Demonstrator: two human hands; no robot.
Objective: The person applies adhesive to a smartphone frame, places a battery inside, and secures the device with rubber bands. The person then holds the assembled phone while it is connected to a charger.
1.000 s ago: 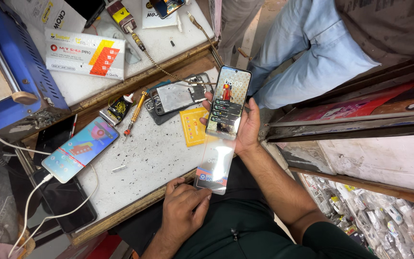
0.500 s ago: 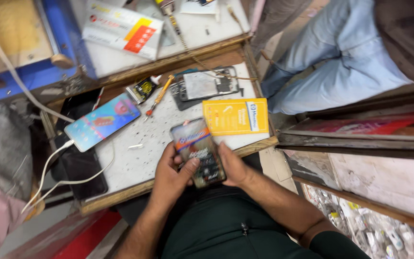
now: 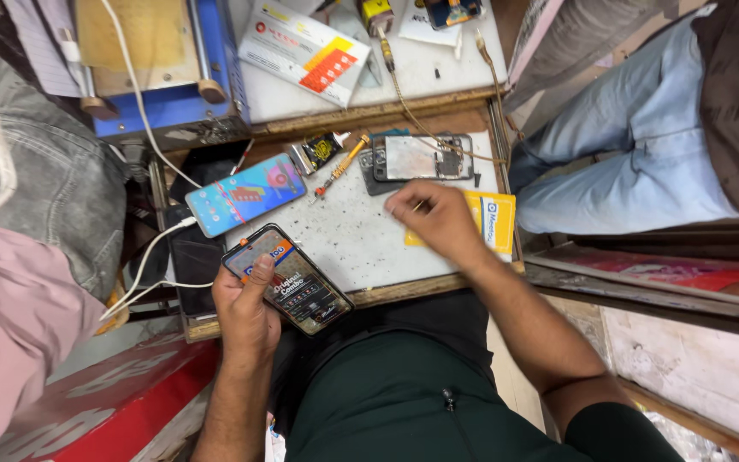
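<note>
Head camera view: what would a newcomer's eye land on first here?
Probably the lit smartphone gripped in the left hand at the white work mat's near edge. Next, the right hand resting on a yellow packet, just below an opened phone. A second lit phone lies plugged in, mid-left.

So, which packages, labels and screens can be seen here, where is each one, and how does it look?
Phone in the left hand: phone at the mat's near-left corner, dark rectangle, lit screen with a colourful picture.
Second phone: left on the mat, cable plugged in, light blue and pink screen.
Yellow packet: flat, by the right hand, small blue mark.
White card box: upper shelf, flat, with orange and red patch.
</note>
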